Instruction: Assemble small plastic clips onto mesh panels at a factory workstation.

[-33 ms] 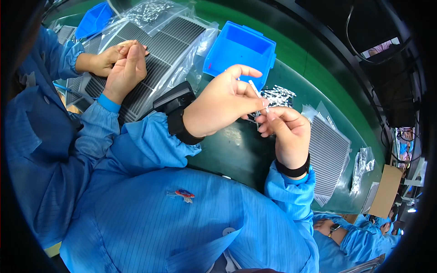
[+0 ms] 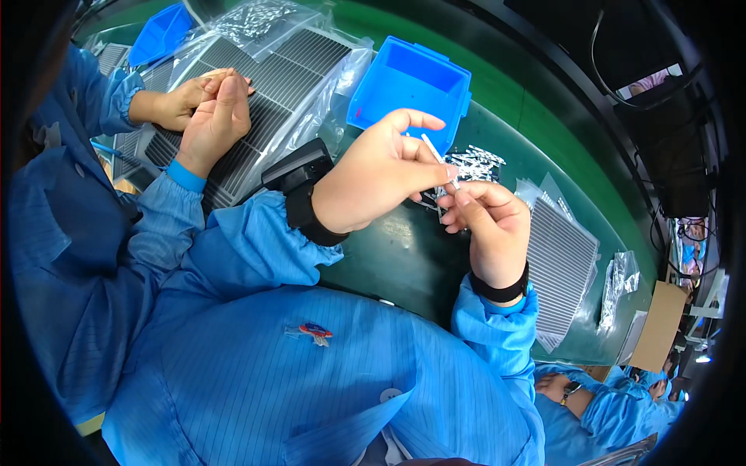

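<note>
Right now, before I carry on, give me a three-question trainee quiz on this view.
1. True or false: the left hand holds a thin white strip.
2. Which lies to the right of the right hand: (A) scissors, (B) grey striped sheets, (C) a cup?
3. What colour is the open bin beyond the hands?

Key: 1 true; 2 B; 3 blue.

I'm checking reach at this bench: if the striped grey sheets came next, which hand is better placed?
Probably the right hand: it is closer to the striped grey sheets, while the left hand is farther over, toward the blue bin. Both meet at the thin white strip.
</note>
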The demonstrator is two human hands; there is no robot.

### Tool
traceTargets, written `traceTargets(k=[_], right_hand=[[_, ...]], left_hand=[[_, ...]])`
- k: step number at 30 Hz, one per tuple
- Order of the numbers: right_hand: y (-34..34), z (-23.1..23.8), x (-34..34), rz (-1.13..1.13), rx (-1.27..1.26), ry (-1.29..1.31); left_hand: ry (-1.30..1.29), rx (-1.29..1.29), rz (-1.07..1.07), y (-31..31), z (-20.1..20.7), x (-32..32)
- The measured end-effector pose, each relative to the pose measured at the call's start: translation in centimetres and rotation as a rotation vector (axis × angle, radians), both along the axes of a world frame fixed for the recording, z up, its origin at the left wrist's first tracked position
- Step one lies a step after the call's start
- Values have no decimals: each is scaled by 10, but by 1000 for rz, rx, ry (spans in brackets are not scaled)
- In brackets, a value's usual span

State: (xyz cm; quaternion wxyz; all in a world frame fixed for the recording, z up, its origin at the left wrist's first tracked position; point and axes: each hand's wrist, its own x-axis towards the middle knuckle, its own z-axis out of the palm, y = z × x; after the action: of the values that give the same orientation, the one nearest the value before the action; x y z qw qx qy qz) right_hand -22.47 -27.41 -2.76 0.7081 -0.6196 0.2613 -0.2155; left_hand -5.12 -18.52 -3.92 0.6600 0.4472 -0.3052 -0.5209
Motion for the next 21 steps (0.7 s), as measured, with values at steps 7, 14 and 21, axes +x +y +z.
traceTargets(k=[7,14,21], right_hand=[[1,0,1,-62,-37,-26],[0,-5,2,-99,-43,-37],[-5,-11,2,-24,131,-202]], left_hand=[[59,48,35,2,6,-1],[-12,20,37,1,1,-1],[243,45,-165,0,-2,1]])
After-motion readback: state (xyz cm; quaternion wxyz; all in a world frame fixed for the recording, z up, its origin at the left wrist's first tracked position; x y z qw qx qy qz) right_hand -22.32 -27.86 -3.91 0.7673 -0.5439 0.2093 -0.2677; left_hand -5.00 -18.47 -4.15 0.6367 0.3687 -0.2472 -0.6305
